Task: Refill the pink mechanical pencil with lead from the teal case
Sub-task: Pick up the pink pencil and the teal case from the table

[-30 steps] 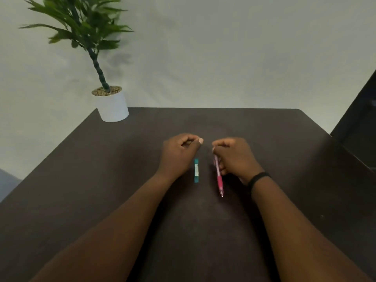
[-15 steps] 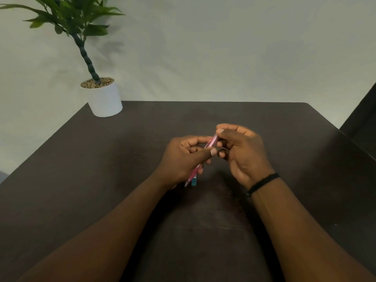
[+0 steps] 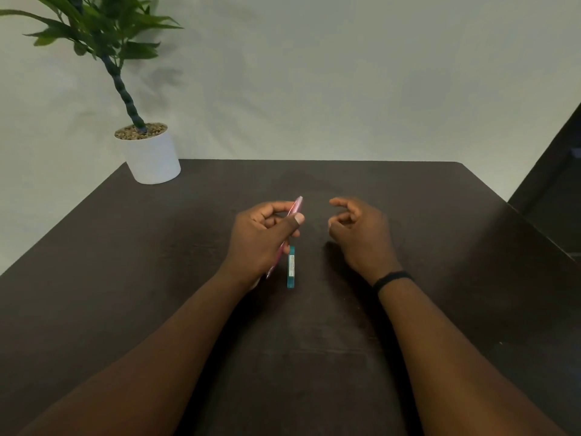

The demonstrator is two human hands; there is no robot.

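My left hand (image 3: 264, 237) is shut on the pink mechanical pencil (image 3: 295, 206). The pencil is tilted, its upper end sticking out past my thumb and its tip showing below my palm. The teal lead case (image 3: 291, 267) lies flat on the dark table (image 3: 440, 247), just right of my left hand and not touched. My right hand (image 3: 358, 234) hovers a short way to the right of the pencil's top, with thumb and forefinger a little apart and the other fingers curled in. Nothing shows in it, though something small could be hidden.
A white pot with a green plant (image 3: 152, 155) stands at the table's far left corner. A dark piece of furniture (image 3: 553, 184) is beyond the table's right edge. A black band (image 3: 393, 278) is on my right wrist.
The pencil passed from my right hand to my left. Both hands met at the pencil's top half a second ago, then my right hand drew away to the right.
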